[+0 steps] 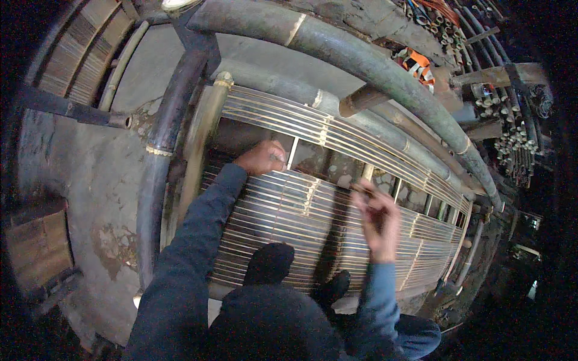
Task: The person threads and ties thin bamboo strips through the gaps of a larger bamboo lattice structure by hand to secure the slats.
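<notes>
My left hand (264, 157) is closed at the left part of a gap between two sets of thin bamboo slats. Its fingertips are at the edge of the near slats (259, 210), beside a pale crosspiece (293, 153). What the fingers pinch, if anything, is hidden. My right hand (378, 219) is raised over the near slats farther right, its fingers bent and smeared by motion. Just beyond its fingertips a light bamboo crosspiece (368, 171) spans the gap. The far slats (271, 114) run along the back of the bamboo frame.
A thick bamboo rail (337, 48) arches across the far side, and a dark bamboo post (162, 138) stands left. My feet (269, 263) rest on the near slats. Cut bamboo poles (515, 144) are stacked at right, near an orange-and-white item (416, 65). A slatted panel (84, 48) is at far left.
</notes>
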`<action>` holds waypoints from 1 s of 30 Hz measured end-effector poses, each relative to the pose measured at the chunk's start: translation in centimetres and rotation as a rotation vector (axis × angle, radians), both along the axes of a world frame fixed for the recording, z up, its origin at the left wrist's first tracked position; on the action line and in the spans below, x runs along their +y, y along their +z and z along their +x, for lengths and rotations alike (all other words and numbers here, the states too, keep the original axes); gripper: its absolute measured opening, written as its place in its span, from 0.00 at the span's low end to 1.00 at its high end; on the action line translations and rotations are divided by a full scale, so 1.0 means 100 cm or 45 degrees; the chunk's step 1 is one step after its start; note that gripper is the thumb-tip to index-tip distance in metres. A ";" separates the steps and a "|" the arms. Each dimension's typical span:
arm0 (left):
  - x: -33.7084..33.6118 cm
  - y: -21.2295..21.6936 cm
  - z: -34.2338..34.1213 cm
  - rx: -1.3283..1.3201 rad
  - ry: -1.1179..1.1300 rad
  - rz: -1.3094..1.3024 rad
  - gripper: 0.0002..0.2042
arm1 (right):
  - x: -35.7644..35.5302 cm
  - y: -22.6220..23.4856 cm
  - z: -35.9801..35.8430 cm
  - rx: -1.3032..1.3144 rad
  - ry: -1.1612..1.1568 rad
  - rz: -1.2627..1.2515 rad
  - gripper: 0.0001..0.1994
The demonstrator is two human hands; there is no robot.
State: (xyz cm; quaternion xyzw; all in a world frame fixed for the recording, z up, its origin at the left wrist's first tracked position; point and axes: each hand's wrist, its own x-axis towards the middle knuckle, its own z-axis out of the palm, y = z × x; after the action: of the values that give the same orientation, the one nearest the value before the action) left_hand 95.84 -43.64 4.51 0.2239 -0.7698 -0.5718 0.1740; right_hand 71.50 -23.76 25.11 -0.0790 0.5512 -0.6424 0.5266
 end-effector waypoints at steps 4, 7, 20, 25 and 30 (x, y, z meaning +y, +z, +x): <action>0.005 0.011 0.001 -0.034 -0.088 0.137 0.05 | 0.119 0.095 -0.063 0.036 -0.436 -0.274 0.06; 0.008 0.018 -0.002 -0.024 -0.034 0.284 0.05 | 0.187 0.156 -0.073 0.058 -0.194 -0.362 0.08; 0.041 0.033 0.002 -0.228 0.475 -0.614 0.30 | 0.280 0.225 -0.032 0.883 -0.179 0.674 0.11; 0.048 0.032 -0.013 -0.532 0.727 -0.890 0.46 | 0.219 0.202 -0.028 0.970 -0.328 0.684 0.10; 0.048 0.036 -0.015 -0.635 0.739 -0.923 0.45 | 0.215 0.176 -0.044 0.965 -0.176 0.671 0.10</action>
State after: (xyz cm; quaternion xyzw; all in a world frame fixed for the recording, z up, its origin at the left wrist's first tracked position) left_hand 94.31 -38.80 8.08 0.4825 -0.8426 -0.1265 0.2030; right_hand 67.08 -2.28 42.68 -0.1347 0.8530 -0.4400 0.2463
